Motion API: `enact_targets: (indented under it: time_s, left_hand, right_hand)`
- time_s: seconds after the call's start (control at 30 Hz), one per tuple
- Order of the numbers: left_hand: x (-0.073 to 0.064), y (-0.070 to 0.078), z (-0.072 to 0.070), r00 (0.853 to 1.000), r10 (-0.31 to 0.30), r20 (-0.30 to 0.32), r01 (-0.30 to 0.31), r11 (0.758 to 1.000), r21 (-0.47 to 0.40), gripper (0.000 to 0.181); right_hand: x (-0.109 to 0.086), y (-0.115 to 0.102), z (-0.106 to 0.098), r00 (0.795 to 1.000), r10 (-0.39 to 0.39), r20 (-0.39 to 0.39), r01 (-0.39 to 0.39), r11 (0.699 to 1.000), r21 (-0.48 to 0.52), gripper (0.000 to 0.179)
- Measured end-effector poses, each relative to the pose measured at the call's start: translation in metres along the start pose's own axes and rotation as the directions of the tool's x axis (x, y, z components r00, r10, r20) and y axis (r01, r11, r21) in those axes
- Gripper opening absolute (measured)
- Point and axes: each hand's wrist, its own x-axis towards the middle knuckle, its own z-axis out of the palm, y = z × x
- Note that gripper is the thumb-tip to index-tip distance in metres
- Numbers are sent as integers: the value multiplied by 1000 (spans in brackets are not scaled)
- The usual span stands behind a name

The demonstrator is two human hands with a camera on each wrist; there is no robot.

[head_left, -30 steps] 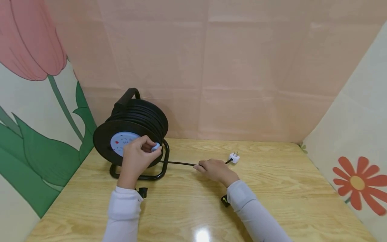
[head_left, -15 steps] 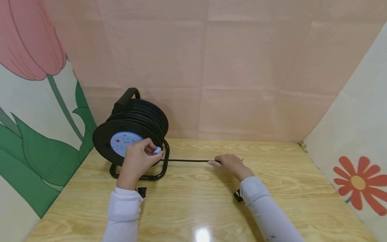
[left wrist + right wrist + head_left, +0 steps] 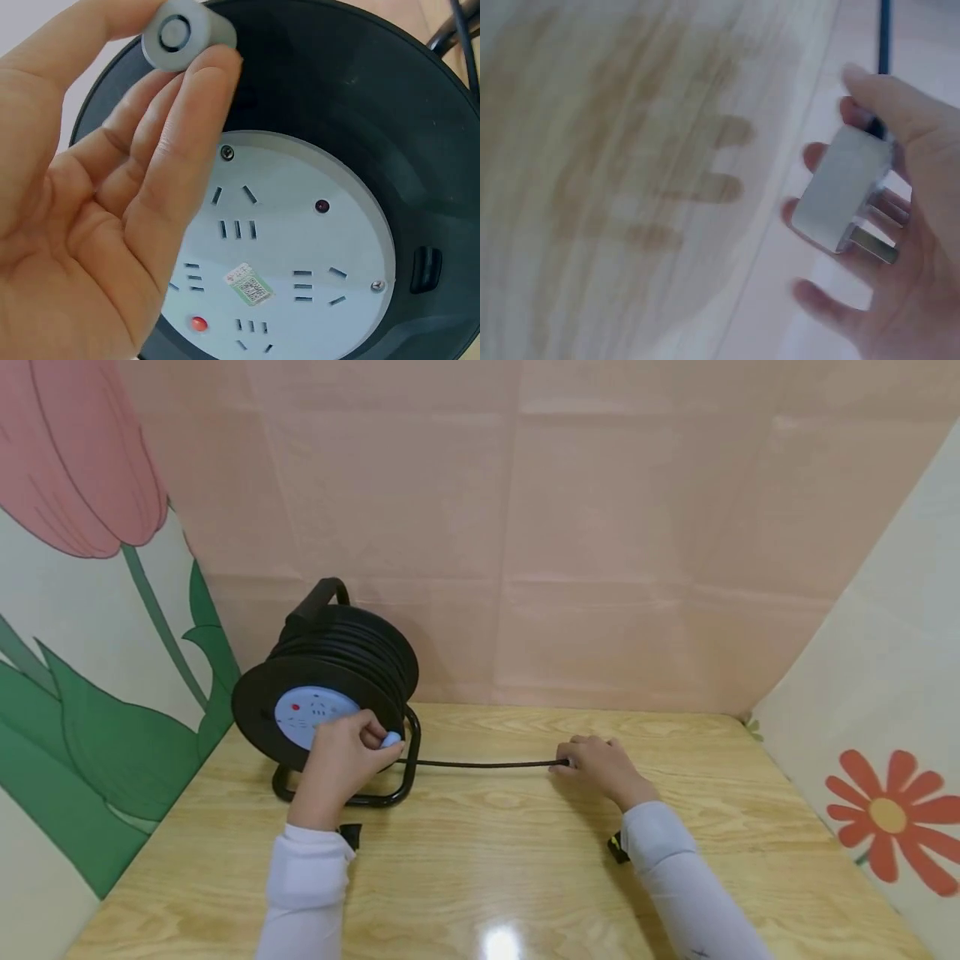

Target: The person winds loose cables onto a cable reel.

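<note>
A black cable reel (image 3: 258,710) with a round pale-blue socket panel (image 3: 311,714) stands at the back left. My left hand (image 3: 340,760) pinches the small pale winding knob (image 3: 391,740) at the right side of its front disc. In the left wrist view the knob (image 3: 189,34) sits between thumb and fingertips. A black cord (image 3: 483,766) runs from the reel to my right hand (image 3: 602,767), which grips it at the plug end. The white plug (image 3: 844,191) lies within that hand in the right wrist view, metal prongs toward the palm; the hand hides it in the head view.
The reel rests on a black tube stand (image 3: 414,768) and has a carrying handle (image 3: 315,603) on top. Beneath is a wood-grain table (image 3: 465,860). A pinkish backdrop (image 3: 600,568) closes off the back, and flower-printed sheets flank both sides.
My right hand has moved right along the cord to the plug, so more cord shows between it and the reel. The reel's disc has turned slightly clockwise, the left hand lowering with the knob.
</note>
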Motion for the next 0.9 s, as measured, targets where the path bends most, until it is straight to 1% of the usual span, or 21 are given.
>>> enact_targets:
  time_s: [0.13, 0.2, 0.3, 0.4, 0.5, 0.57, 0.67, 0.7, 0.77, 0.83, 0.9]
  left_hand:
    - [1, -1, -2, 998, -47, 41, 46, 999, 26, 24]
    - [2, -2, -2, 996, -63, 55, 61, 997, 41, 25]
    - [2, -4, -2, 992, -88, 85, 84, 995, 53, 25]
    - [1, -8, -2, 986, -115, 117, 109, 993, 54, 24]
    - [0, -13, -2, 976, -147, 159, 141, 989, 53, 24]
    - [0, -17, -3, 964, -177, 196, 169, 984, 59, 26]
    - [-1, -24, -5, 936, -231, 265, 222, 973, 62, 30]
    - [-2, -27, -6, 926, -247, 286, 240, 969, 60, 31]
    - [-2, -34, -6, 903, -265, 339, 272, 962, 29, 34]
    - [-2, -42, -5, 879, -277, 387, 308, 951, -17, 35]
    - [-2, -51, -3, 859, -277, 430, 341, 937, -78, 36]
  right_hand:
    - [-5, 2, -4, 999, -19, 44, 12, 988, 151, 8]
    - [-5, 1, -7, 997, -41, 66, 26, 977, 213, 11]
    - [-5, -2, -9, 994, -66, 85, 40, 962, 270, 19]
    - [-4, -6, -9, 994, -96, 49, 76, 944, 320, 22]
    - [-2, -11, -8, 992, -117, -48, 126, 939, 319, 26]
    - [-1, -14, -6, 986, -124, -112, 153, 940, 305, 30]
    - [0, -18, -3, 983, -103, -153, 148, 937, 317, 37]
    - [1, -20, -3, 984, -89, -153, 137, 931, 337, 38]
    - [1, -23, -1, 988, -67, -143, 117, 918, 379, 40]
    - [2, -26, 0, 990, -52, -131, 102, 905, 413, 41]
    - [4, -30, 1, 990, -48, -129, 100, 897, 431, 42]
